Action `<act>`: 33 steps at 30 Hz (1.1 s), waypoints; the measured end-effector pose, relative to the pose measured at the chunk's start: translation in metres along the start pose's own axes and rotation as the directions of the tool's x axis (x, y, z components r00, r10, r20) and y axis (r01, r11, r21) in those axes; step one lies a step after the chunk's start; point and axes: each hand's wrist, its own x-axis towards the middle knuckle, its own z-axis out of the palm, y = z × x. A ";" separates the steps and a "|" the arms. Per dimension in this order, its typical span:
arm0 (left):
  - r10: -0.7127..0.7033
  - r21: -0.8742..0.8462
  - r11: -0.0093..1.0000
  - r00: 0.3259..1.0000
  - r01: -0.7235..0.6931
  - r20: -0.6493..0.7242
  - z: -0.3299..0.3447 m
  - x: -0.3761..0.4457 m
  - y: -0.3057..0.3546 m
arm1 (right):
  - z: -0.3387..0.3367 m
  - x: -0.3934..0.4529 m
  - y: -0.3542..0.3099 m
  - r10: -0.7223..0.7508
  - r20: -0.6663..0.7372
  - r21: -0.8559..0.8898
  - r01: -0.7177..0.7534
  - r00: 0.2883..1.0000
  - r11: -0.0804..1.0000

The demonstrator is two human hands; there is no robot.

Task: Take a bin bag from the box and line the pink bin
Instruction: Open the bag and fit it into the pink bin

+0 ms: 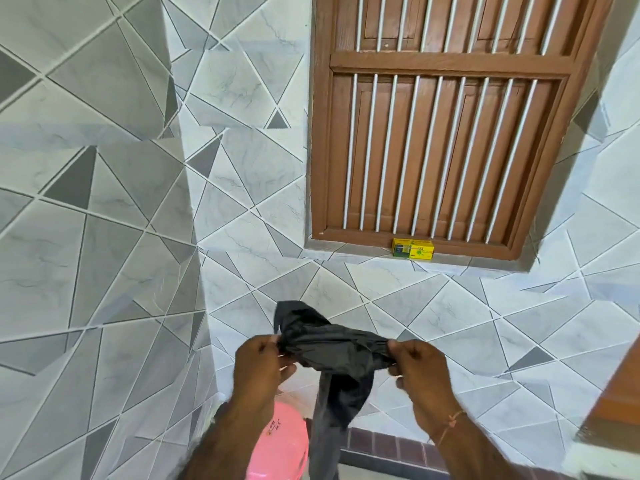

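You have the black bin bag bunched between your left hand and right hand, each pinching an end, its tail hanging below. Next, find the mouth and spread it. The pink bin waits beneath your left wrist; the yellow box sits above on the sill.

You won't get much readable text here. The yellow box on the window sill, near the sill's middle, carries green and dark print, but it's too small to read: no brand or number legible. The pink bin at the bottom edge has small dark handwritten marks on its top, possibly letters, also not legible. Nothing else carries text.
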 end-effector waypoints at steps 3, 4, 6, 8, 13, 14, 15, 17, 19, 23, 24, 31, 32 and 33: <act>-0.079 -0.133 0.987 0.995 0.086 0.061 -0.010 0.004 0.006 | -0.020 0.016 0.013 -0.146 -0.186 -0.217 0.105 0.972 0.971; -0.097 -0.177 0.978 0.992 0.110 0.083 -0.011 0.005 0.006 | -0.023 0.019 0.017 -0.160 -0.199 -0.244 0.109 0.967 0.964; -0.073 -0.173 0.982 0.996 0.081 0.050 -0.010 0.006 0.005 | -0.028 0.022 0.018 -0.194 -0.205 -0.281 0.132 0.959 0.950; 0.009 -0.090 0.996 0.999 -0.013 -0.046 -0.008 0.005 0.003 | -0.034 0.024 0.022 -0.251 -0.179 -0.375 0.170 0.951 0.911; 0.237 0.085 0.969 0.971 -0.233 -0.032 0.004 -0.006 0.008 | -0.034 0.011 0.029 -0.369 0.146 -0.717 0.355 0.918 0.600; 0.264 0.099 0.960 0.965 -0.262 -0.004 0.007 -0.007 0.007 | -0.029 0.006 0.025 -0.423 0.193 -0.667 0.435 0.885 0.605; 0.279 0.105 0.954 0.960 -0.280 0.025 0.009 -0.008 0.006 | -0.019 -0.003 0.014 -0.443 0.251 -0.599 0.498 0.861 0.627; 0.284 0.111 0.949 0.954 -0.294 0.096 0.015 -0.009 0.006 | 0.004 -0.020 -0.007 -0.376 0.410 -0.457 0.544 0.831 0.704; 0.289 0.121 0.942 0.939 -0.314 0.186 0.021 -0.009 0.006 | 0.025 -0.025 -0.015 -0.327 0.495 -0.387 0.541 0.805 0.747; 0.322 0.175 0.913 0.916 -0.367 0.240 0.019 -0.005 0.006 | 0.039 -0.022 -0.017 -0.249 0.498 -0.203 0.390 0.831 0.898; 0.315 0.177 0.917 0.921 -0.358 0.232 0.014 0.000 0.006 | 0.037 -0.019 -0.016 -0.228 0.486 -0.159 0.342 0.844 0.926; 0.313 0.531 0.669 0.845 -0.520 0.433 -0.029 0.025 0.013 | 0.004 0.025 -0.007 -0.186 0.040 -0.163 0.190 0.982 0.968; 0.309 0.632 0.552 0.838 -0.544 0.451 -0.034 0.030 0.012 | -0.004 0.033 -0.005 -0.213 -0.038 -0.230 0.199 0.976 0.953; 0.296 0.734 0.399 0.834 -0.550 0.465 -0.038 0.036 0.010 | -0.012 0.040 -0.002 -0.249 -0.094 -0.331 0.206 0.964 0.921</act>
